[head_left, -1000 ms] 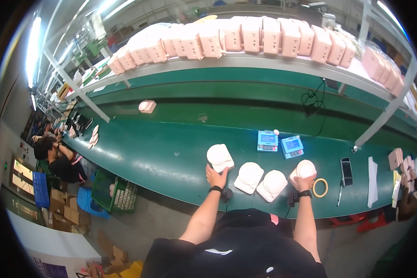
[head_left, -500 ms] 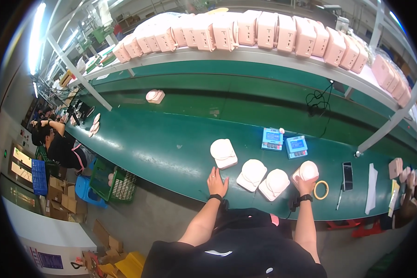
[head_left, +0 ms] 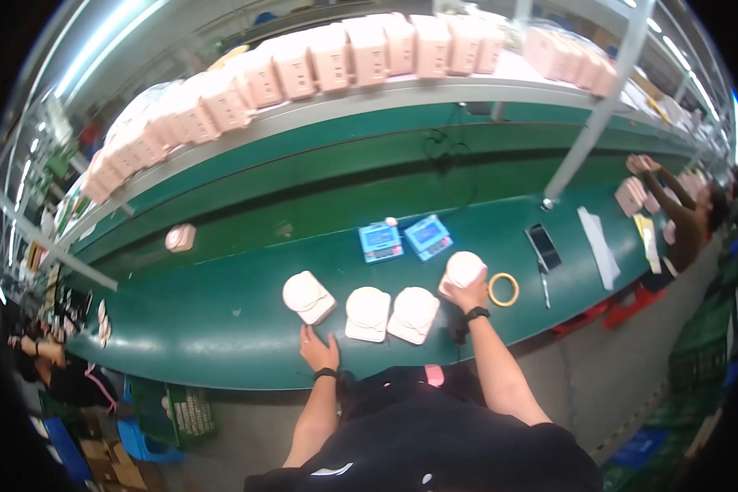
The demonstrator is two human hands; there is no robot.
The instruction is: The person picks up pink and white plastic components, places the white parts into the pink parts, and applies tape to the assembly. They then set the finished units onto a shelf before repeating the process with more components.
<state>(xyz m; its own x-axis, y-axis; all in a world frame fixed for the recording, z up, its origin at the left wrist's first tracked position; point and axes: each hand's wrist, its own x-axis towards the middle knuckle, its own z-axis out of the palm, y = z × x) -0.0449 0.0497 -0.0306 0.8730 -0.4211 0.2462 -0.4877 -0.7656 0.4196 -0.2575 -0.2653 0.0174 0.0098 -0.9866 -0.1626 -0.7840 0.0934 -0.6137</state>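
My right hand (head_left: 472, 293) is closed round the side of a pale pink device with a round white disc on top (head_left: 464, 269), the rightmost of a loose row. The device rests on the green bench. My left hand (head_left: 320, 353) lies on the bench with its fingers apart and holds nothing. Just beyond its fingertips stands the leftmost device (head_left: 309, 297), square-based with the same round top. Two more such devices, one near the middle (head_left: 367, 313) and one right of it (head_left: 413, 315), sit side by side between my hands.
Two blue boxes with screens, one left (head_left: 380, 241) and one right (head_left: 428, 238), lie beyond the row. Right of my hand are a yellow ring (head_left: 503, 290), a phone (head_left: 543, 247) and white paper (head_left: 599, 248). Pink cases (head_left: 332, 61) line the overhead shelf. People work at both sides.
The whole view has swung right, so the bench things sit further left and the person at the right shows more. My hands keep about the same places beside the devices.
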